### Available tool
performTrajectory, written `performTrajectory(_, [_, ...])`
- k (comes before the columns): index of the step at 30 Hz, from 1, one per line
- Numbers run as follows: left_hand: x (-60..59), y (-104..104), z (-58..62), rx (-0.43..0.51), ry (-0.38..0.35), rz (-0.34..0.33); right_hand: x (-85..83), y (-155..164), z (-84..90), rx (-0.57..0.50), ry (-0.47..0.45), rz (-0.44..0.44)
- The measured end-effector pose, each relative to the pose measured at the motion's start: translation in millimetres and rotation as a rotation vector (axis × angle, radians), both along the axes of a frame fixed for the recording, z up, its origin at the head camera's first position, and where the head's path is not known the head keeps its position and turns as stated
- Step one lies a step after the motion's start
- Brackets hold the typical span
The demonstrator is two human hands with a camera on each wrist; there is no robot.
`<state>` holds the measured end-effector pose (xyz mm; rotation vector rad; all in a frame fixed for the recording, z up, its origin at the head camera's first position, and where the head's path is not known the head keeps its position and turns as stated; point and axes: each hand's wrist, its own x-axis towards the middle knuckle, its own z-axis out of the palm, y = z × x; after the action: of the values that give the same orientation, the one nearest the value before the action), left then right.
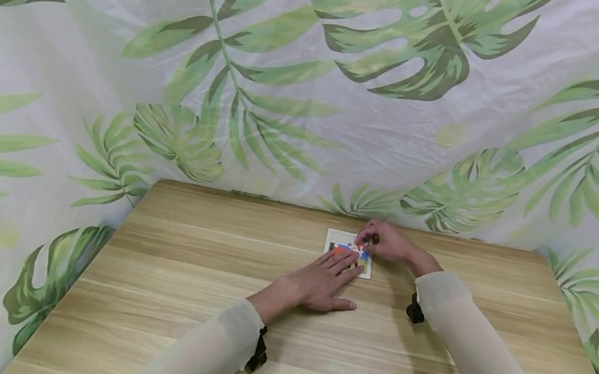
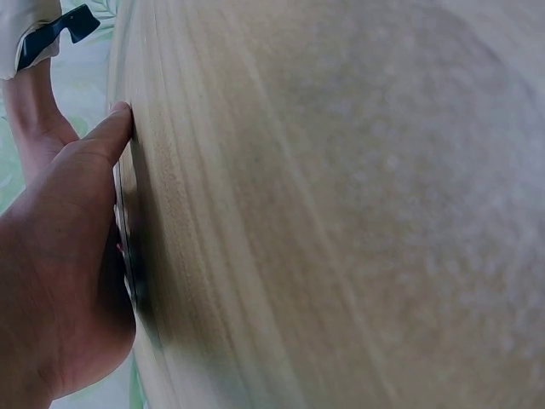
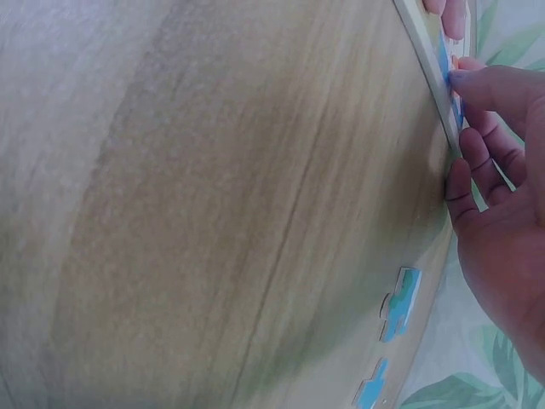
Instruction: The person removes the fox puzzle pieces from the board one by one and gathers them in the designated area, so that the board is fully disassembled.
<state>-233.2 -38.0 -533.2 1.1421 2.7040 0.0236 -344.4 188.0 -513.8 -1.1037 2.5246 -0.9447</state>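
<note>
Head view: a small jigsaw puzzle board [image 1: 349, 252] with a white frame lies on the wooden table [image 1: 195, 302], right of centre and near its far edge. The left hand [image 1: 326, 280] lies flat, fingers straight, their tips resting on the board's lower left part. The right hand [image 1: 388, 243] is at the board's upper right corner, fingers curled and pinching a small puzzle piece [image 1: 366, 243] against the board.

Left wrist view: the left hand fills the left edge of the frame, its thumb [image 2: 109, 135] straight and pressed against the table; the board is hidden.

Right wrist view: the board's edge [image 3: 430, 64] runs along the upper right. The right hand's fingers [image 3: 477, 158] curl against it. 2 loose blue puzzle pieces [image 3: 398, 303] lie on the table at lower right.
</note>
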Motion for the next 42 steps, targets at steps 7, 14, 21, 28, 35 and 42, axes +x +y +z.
performTrajectory(7, [2.3, 0, 3.9, -0.005, -0.002, 0.004, 0.0, -1, 0.8, 0.011, -0.013, -0.01])
performTrajectory(14, [1.7, 0, 3.2, -0.004, -0.013, 0.015, -2.7, -1, 0.0, 0.029, -0.024, -0.021])
performTrajectory(21, [-1.9, 0, -2.4, -0.01, -0.035, 0.021, -4.1, -2, 0.5, 0.017, -0.018, -0.01])
performTrajectory(28, [-4.2, 1, -6.3, -0.012, -0.054, 0.027, -1.8, -3, 3.7, 0.018, -0.039, -0.037])
performTrajectory(35, [-4.0, 1, -5.7, -0.004, -0.055, 0.026, -1.0, -3, 2.5, -0.014, -0.053, -0.053])
performTrajectory(42, [-0.3, 0, 0.1, -0.006, -0.038, 0.024, -2.0, -1, -1.0, -0.042, -0.051, -0.067])
